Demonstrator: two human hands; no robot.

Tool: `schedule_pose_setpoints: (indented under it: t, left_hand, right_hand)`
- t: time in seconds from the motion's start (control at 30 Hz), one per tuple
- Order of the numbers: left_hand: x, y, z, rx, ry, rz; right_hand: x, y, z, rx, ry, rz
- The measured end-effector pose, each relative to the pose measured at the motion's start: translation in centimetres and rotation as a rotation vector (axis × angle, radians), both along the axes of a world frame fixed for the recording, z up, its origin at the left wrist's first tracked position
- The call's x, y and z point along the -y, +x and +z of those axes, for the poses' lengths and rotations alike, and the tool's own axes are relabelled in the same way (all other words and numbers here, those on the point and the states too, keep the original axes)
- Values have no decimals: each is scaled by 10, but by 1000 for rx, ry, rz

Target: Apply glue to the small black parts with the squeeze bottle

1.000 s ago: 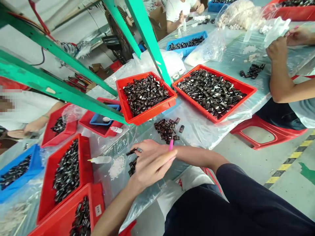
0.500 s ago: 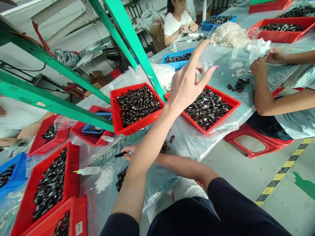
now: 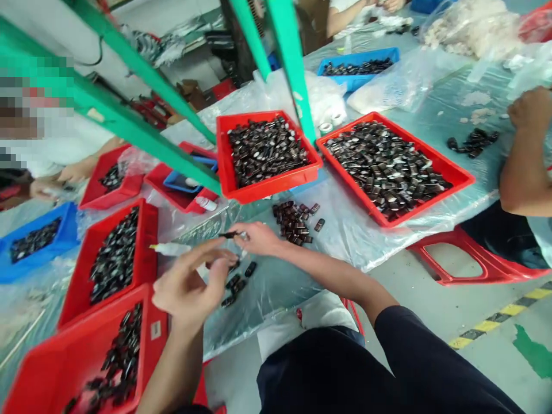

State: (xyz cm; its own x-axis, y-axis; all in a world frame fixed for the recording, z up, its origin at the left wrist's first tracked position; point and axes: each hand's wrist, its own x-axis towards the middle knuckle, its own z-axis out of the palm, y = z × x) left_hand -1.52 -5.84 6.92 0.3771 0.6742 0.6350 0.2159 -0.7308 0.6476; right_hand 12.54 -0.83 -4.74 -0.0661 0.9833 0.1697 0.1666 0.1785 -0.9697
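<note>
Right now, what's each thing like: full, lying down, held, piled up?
Right hand: fingers closed on a dark piece.
Left hand: fingers bent, blurred; can't tell if it holds anything.
Yellow-tipped bottle: lying on its side.
Small white bottle: lying down.
Dark pile: loose pieces on the table.
Middle red tray: full.
Right red tray: full.
Nearest red tray: partly filled.
</note>
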Motion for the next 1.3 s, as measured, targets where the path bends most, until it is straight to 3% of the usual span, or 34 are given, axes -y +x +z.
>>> schedule_pose_setpoints:
  t: [0.13, 0.2, 0.3, 0.37, 0.5, 0.6, 1.03, 1.3]
  left_hand:
    - [-34, -50, -25, 3, 48, 447]
    - [-59, -70, -37, -143, -56, 513]
    - [-87, -87, -53, -395, -129, 456]
    - [-94, -83, -61, -550, -158, 310]
    - [-90, -59, -71, -769, -112, -10]
    - [-85, -49, -76, -834, -58, -137]
    - [-88, -57, -96, -797, -42, -165]
    - [-87, -65, -101, -831, -55, -221]
  right_hand:
    - [-6, -5, -11, -190, -23, -43]
    - [-9, -3, -14, -330, -88, -44]
    - [-11, 4, -13, -432, -111, -9]
    - [-9, 9, -9, -437, -122, -21]
    - [-4, 15, -3, -410, -111, -86]
    - [-3, 17, -1, -388, -110, -108]
    - [1, 17, 4, -359, -119, -94]
    - [5, 13, 4, -320, -114, -60]
